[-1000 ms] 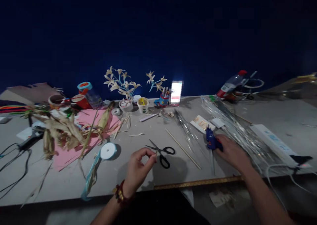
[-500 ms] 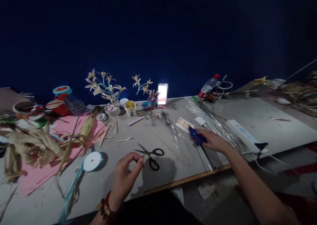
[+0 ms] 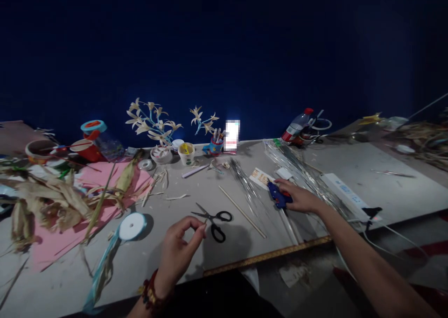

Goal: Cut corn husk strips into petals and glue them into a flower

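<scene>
My right hand is wrapped round a blue glue gun, its nozzle over a stained white card. A clear stick, possibly glue, trails from the gun's back toward the table edge. Thumb and forefinger of my left hand meet in a pinch; a tiny pale tip shows between them, too small to name. Just beyond those fingertips lie black-handled scissors, blades partly spread. A thin wooden stick rests between my two hands. Left of my left hand is a roll of light blue ribbon, its tail hanging toward the front.
Dried corn husks cover pink paper at left. Husk flowers stand at the back near a lit phone. Wire bundles, a bottle and a power strip with cables are at right. A wooden ruler lines the front edge.
The whole scene has shifted slightly right as the view moved. Both hands keep nearly the same pose, the right still on the glue gun and the left still pinching.
</scene>
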A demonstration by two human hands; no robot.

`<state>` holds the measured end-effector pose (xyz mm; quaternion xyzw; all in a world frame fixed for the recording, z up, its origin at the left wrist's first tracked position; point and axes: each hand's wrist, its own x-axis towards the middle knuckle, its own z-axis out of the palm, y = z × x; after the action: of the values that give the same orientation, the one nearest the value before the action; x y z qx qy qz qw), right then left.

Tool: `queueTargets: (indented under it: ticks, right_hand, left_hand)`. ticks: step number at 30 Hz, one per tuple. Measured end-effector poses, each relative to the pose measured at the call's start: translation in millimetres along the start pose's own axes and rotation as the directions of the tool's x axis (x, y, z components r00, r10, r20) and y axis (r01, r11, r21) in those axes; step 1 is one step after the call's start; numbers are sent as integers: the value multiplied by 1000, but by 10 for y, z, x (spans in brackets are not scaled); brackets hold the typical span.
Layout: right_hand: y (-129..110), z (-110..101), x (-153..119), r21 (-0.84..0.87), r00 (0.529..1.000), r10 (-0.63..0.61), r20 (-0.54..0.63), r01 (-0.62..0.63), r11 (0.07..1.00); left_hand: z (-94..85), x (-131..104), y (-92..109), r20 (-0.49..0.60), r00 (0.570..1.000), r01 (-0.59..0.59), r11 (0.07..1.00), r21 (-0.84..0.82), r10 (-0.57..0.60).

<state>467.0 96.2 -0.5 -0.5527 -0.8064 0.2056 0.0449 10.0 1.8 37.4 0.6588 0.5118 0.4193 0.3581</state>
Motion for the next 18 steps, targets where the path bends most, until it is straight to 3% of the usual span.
queueTargets:
  ticks: [7,18]
  right_hand:
    - [89,-122,57,384,992,127,7,-120,916]
    - [-40,-165,85,557,932,347,-104,-234,796]
  left_hand:
    - [21,1,6,10,1000,6,999,-37,-5]
    - [30,-35,-18,7,1000,3,999,-38,-3]
